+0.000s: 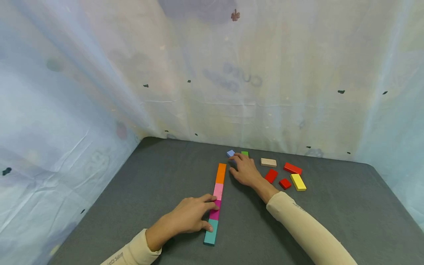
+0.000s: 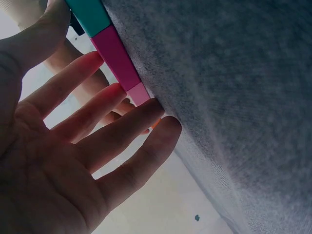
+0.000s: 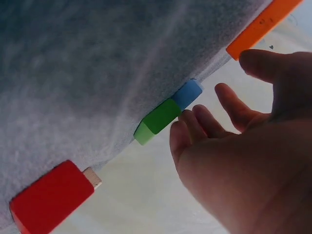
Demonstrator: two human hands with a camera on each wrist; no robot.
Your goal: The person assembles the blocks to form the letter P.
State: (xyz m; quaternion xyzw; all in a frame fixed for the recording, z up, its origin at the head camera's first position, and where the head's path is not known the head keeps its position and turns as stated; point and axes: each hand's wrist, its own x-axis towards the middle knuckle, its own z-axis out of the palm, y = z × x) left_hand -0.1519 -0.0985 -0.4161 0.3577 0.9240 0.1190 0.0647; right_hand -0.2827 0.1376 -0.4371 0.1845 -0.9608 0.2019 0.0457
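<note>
A straight row of end-to-end blocks lies on the grey table: teal (image 1: 211, 235), magenta (image 1: 214, 214), pink (image 1: 218, 190) and orange (image 1: 221, 173). My left hand (image 1: 187, 216) rests along the row's left side. Its thumb is on the teal block, and its fingertips reach the magenta block and the edge of the pink one. Beyond the orange block, my right hand (image 1: 246, 171) extends over the table with loosely bent fingers. It is close to a blue block (image 3: 188, 94) and a green block (image 3: 161, 117), and nothing is visible in its grasp.
Right of my right hand lie a plain wooden block (image 1: 268, 162), a red block (image 1: 271, 176), a second red block (image 1: 293, 168), a small red block (image 1: 285, 183) and a yellow block (image 1: 298, 182). A pale patterned curtain (image 1: 232, 110) hangs behind the table's far edge.
</note>
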